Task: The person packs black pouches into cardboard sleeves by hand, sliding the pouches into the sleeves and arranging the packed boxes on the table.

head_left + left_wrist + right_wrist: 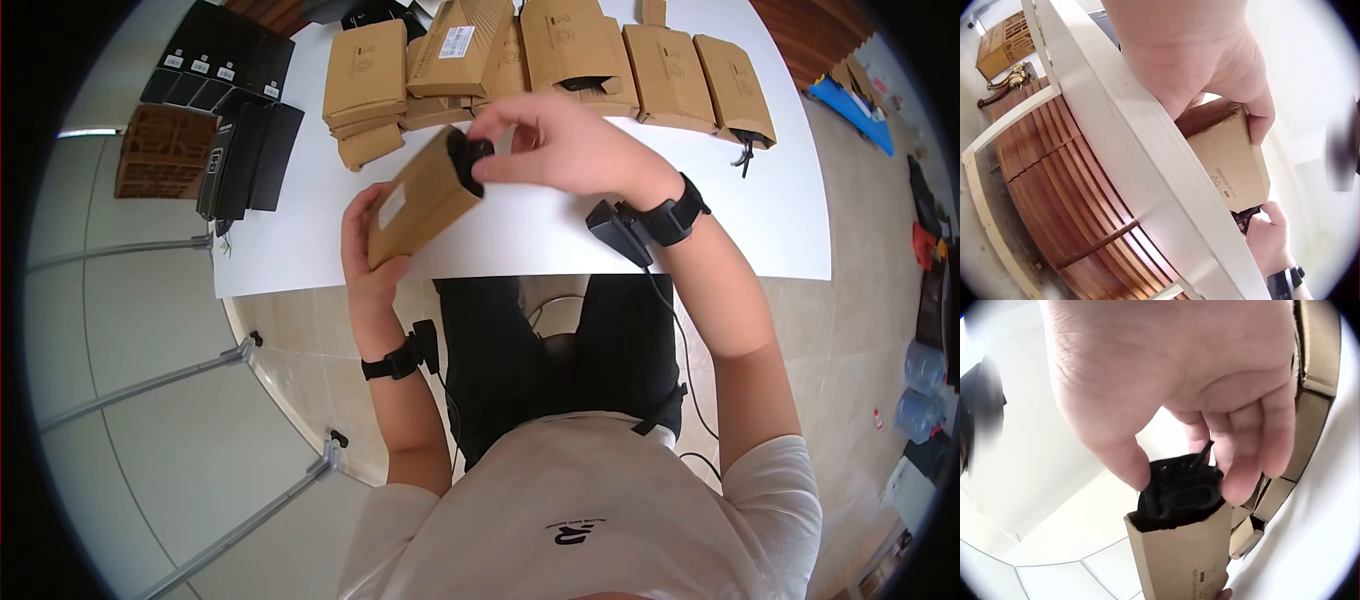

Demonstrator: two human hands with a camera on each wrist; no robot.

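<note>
My left hand [374, 285] grips a slim brown cardboard box [425, 205] by its lower end, thumb and fingers on opposite sides. The box is tilted over the front part of the white table, and a white label shows on its side. At the upper end, which is open, my right hand [585, 145] pinches a black item [1182, 490] between thumb and fingers. In the right wrist view this item pokes out of the opening, with a short cord end [1204, 453] sticking up. Its lower part is hidden inside the box.
Several brown cardboard boxes [670, 80] line the back of the white table [720, 220]. One at the right has a black cord [743, 150] hanging out. Black boxes [215, 60] stand at the left edge. A cable runs from each wrist camera.
</note>
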